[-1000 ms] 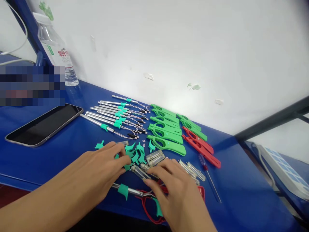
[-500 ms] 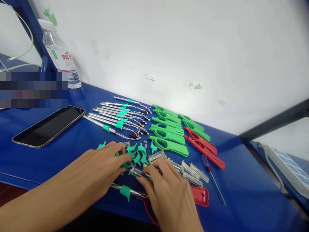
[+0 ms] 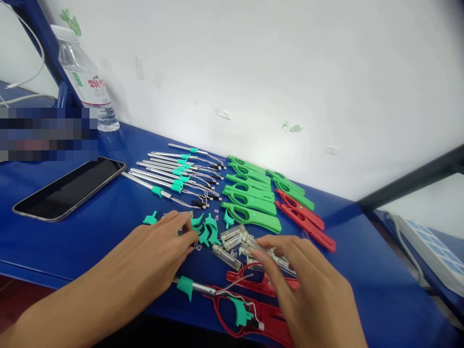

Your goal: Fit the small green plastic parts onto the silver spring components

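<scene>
Left hand [image 3: 159,246] is being rested flat, fingers apart, tips touching small teal plastic clips [image 3: 205,232] just ahead of it. Right hand [image 3: 308,285] is being lowered, fingers loosely spread, onto clear plastic tubes [image 3: 235,239], nothing clamped. Between the hands, a half-built red lighter shell [image 3: 253,314] w/ steel tube & wires is being kept on the blue tabletop [image 3: 108,227].

head-worn view, down over table [image 3: 72,241]

Bright, even light from above. White wall [image 3: 290,72] glares behind the fingers; soft sheen on the blue table [image 3: 108,227] past them. Faint shadows under both hands. Edges bend; pixelated patch far left of the fingers.
</scene>
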The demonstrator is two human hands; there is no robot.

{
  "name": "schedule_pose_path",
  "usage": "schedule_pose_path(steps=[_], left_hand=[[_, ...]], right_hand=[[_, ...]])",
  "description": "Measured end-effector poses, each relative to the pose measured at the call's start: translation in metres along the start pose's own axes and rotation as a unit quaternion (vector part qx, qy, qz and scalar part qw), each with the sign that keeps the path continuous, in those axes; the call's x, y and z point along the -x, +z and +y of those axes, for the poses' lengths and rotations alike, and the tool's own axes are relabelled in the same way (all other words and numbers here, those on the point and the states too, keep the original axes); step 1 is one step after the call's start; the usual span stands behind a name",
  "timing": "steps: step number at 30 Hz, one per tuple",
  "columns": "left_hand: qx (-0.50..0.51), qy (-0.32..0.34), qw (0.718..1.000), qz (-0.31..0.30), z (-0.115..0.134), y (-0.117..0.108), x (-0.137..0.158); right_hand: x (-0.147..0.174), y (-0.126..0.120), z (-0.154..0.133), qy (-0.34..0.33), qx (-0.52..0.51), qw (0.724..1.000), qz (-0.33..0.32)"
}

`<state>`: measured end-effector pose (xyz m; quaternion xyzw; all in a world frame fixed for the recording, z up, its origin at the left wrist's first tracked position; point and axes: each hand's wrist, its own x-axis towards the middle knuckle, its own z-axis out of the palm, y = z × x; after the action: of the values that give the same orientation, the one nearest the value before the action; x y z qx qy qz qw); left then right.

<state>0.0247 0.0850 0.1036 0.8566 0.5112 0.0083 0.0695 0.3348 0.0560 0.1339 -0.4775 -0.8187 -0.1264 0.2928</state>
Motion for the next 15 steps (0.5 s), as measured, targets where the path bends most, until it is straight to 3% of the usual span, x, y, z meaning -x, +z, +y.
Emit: schedule_pose_path(steps=[9, 15], left_hand=[[-0.021, -0.020, 0.999, -0.043, 0.005, -0.008, -0.011], [0.009, 0.015, 1.000, -0.010, -0.010, 0.014, -0.002]], right_hand=[[-0.001, -0.005, -0.003, 0.026, -0.024, 0.999, 0.011], [-0.003, -0.005, -0.003, 0.015, -0.027, 0.999, 0.011]])
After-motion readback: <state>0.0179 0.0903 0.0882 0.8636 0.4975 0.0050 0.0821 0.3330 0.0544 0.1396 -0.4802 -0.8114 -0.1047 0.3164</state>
